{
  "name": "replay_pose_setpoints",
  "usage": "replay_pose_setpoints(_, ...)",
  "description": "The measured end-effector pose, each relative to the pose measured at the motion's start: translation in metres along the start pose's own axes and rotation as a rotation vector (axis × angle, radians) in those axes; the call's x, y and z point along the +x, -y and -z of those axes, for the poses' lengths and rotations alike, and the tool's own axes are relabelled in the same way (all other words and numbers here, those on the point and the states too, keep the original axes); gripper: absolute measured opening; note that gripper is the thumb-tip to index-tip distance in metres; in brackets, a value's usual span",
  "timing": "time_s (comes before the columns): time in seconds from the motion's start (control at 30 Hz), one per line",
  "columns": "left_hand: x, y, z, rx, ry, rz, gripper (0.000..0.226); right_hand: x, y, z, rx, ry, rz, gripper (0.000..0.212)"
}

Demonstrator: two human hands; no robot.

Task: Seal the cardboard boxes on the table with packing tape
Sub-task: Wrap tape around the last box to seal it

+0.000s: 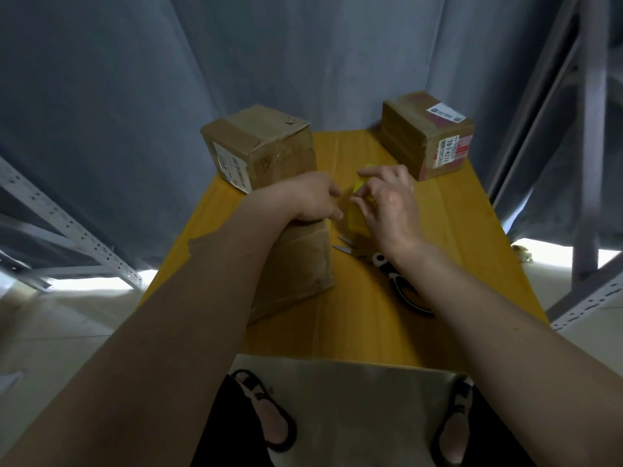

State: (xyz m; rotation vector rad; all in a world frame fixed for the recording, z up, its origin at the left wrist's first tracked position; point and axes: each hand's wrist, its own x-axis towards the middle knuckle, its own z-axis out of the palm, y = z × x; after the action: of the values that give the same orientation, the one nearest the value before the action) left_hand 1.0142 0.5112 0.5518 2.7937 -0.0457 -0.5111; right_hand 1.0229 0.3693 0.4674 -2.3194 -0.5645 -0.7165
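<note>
Frame centre: left hand and right hand both pinch the yellow tape roll (partly hidden) above the table; three cardboard boxes surround it.

Both bare arms reach forward, hands close together.
Left hand lies knuckles up with fingers curled; right hand sits just beside it, fingers bent in a pinch.
</note>
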Motion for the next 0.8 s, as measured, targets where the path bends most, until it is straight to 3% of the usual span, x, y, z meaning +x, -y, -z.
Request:
replay_pose_setpoints(0.13,0.009,-0.012,0.000,0.021,0.023,-0.030,0.078,0.001,-0.003,0.003,0.030,-0.041,0.007,0.008)
replay_pose_setpoints(0.23,0.015,-0.025,-0.002,-0.003,0.021,-0.063,0.081,0.005,-0.003,0.004,0.057,-0.053,-0.011,0.009)
replay_pose_setpoints(0.33,0.022,-0.028,0.000,-0.079,0.009,-0.052,0.062,0.013,-0.005,0.005,0.202,-0.079,-0.157,0.011)
replay_pose_setpoints(0.43,0.027,-0.022,0.004,-0.331,0.055,-0.064,0.029,0.018,-0.012,0.011,0.347,-0.060,-0.239,0.010)
replay_pose_setpoints(0.53,0.025,-0.013,0.006,-0.552,0.129,-0.103,0.034,0.016,-0.020,0.019,0.322,-0.009,-0.088,0.011)
replay_pose_setpoints(0.63,0.025,-0.008,0.005,-0.624,0.197,-0.129,0.032,0.011,-0.031,0.027,0.284,0.059,0.082,0.012)
replay_pose_setpoints(0.8,0.029,-0.005,0.008,-0.709,0.166,-0.067,0.035,-0.002,-0.043,0.034,0.249,0.168,0.128,0.028)
